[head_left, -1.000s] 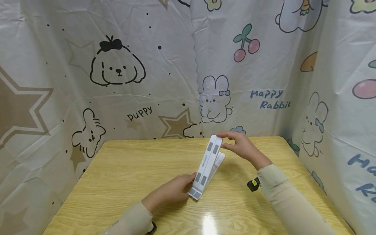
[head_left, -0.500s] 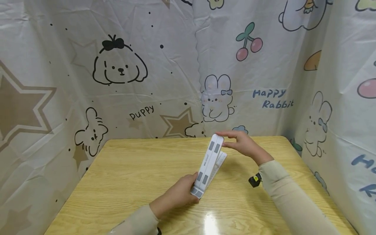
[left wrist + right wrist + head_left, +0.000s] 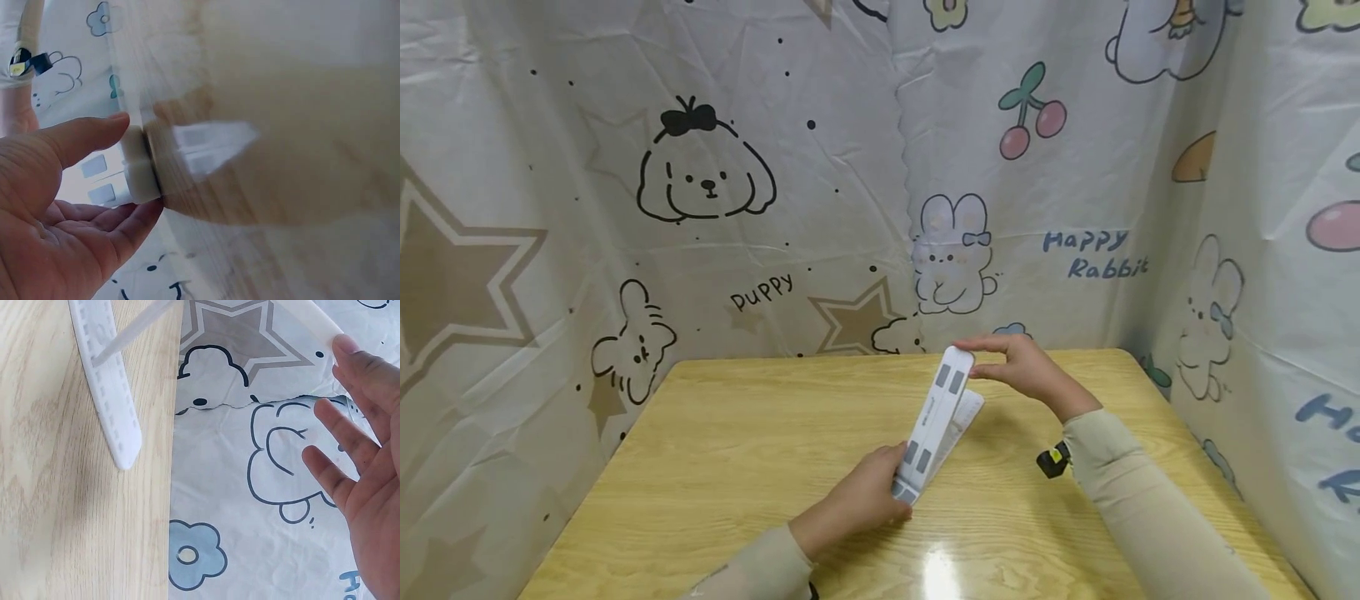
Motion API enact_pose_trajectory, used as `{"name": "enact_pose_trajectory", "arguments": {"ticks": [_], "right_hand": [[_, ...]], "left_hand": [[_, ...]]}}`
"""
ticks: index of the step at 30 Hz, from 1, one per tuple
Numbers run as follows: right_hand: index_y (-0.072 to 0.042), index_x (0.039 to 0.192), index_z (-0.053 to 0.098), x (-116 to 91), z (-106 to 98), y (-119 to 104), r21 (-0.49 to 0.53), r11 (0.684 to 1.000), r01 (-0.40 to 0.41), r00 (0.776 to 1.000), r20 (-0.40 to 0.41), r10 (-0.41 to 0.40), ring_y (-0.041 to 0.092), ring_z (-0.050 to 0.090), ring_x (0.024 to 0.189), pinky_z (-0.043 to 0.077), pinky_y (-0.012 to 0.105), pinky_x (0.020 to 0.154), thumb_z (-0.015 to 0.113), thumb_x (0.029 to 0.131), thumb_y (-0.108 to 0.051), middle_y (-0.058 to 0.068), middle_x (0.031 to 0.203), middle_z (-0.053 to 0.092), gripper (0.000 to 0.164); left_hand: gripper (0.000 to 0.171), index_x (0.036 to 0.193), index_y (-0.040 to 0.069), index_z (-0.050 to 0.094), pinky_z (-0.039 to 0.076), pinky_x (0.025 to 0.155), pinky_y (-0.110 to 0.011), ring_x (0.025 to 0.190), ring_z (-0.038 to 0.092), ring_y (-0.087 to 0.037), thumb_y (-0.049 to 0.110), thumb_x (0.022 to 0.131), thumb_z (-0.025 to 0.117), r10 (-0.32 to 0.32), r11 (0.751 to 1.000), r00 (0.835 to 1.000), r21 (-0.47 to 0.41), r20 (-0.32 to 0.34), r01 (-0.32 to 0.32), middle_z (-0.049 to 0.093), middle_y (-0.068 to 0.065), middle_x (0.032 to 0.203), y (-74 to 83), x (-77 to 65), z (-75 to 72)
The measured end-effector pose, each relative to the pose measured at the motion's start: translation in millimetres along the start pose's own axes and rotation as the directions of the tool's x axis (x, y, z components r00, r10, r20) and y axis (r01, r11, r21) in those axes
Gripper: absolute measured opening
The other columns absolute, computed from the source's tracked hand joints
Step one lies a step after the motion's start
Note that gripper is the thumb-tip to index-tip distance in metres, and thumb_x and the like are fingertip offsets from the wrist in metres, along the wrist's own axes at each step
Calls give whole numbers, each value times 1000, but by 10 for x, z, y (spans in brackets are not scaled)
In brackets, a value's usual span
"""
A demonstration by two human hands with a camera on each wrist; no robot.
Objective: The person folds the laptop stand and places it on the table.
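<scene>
A white folding laptop stand [image 3: 934,417] with grey rubber pads is held at a tilt over the table in the head view, its upper bars spread from a lower notched bar [image 3: 958,421]. My left hand [image 3: 861,493] grips the near end; in the left wrist view, thumb and fingers lie on either side of the white end [image 3: 142,172]. My right hand [image 3: 1024,372] pinches the far top end between thumb and fingers. The right wrist view shows the thumb at the bar's tip, other fingers spread, and the notched bar [image 3: 112,394] low over the wood.
A wooden table [image 3: 737,433] lies under both hands. Behind and beside it hangs a printed cloth curtain [image 3: 835,167] with cartoon animals. A small black device [image 3: 1052,460] with a yellow mark sits at the right wrist.
My left hand has shifted slightly right, its fingertips now showing past the stand's near end. The seam between the upper bars shows less, while my right hand keeps its hold at the top.
</scene>
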State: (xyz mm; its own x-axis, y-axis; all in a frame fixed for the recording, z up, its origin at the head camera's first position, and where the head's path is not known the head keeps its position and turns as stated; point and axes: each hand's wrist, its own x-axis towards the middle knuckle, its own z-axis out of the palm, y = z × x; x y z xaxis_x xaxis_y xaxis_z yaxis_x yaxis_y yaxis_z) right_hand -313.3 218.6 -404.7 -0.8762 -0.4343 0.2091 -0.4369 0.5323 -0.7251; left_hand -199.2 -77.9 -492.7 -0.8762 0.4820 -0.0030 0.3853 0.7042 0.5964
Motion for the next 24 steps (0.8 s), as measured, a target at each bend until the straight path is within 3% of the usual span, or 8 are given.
{"name": "enact_pose_trajectory", "arguments": {"ticks": [4, 10, 24], "right_hand": [[-33, 133, 69, -34, -26, 2, -12, 1000, -20, 1000, -10, 20, 31, 56, 134, 50, 55, 106, 82, 87, -28, 2, 141, 64, 48], [-29, 132, 70, -109, -67, 21, -36, 999, -28, 999, -33, 27, 33, 53, 137, 46, 58, 110, 83, 86, -34, 2, 141, 64, 48], [-22, 130, 71, -124, -96, -1, -29, 999, -15, 999, -37, 14, 36, 56, 131, 48, 61, 107, 85, 83, -36, 6, 140, 63, 51]], "left_hand": [[86, 150, 5, 48, 54, 82, -26, 99, 60, -11, 5, 73, 88, 22, 1000, 999, -20, 27, -21, 65, -4, 122, -76, 39, -51], [88, 155, 9, 43, 55, 97, -31, 120, 61, -18, 2, 77, 84, 41, 999, 995, -4, 94, -41, 60, -7, 139, -263, 126, -199], [89, 159, 13, 39, 53, 100, -29, 126, 56, -17, -1, 81, 80, 83, 995, 976, 45, 200, -93, 56, -5, 147, -527, 346, -455]]}}
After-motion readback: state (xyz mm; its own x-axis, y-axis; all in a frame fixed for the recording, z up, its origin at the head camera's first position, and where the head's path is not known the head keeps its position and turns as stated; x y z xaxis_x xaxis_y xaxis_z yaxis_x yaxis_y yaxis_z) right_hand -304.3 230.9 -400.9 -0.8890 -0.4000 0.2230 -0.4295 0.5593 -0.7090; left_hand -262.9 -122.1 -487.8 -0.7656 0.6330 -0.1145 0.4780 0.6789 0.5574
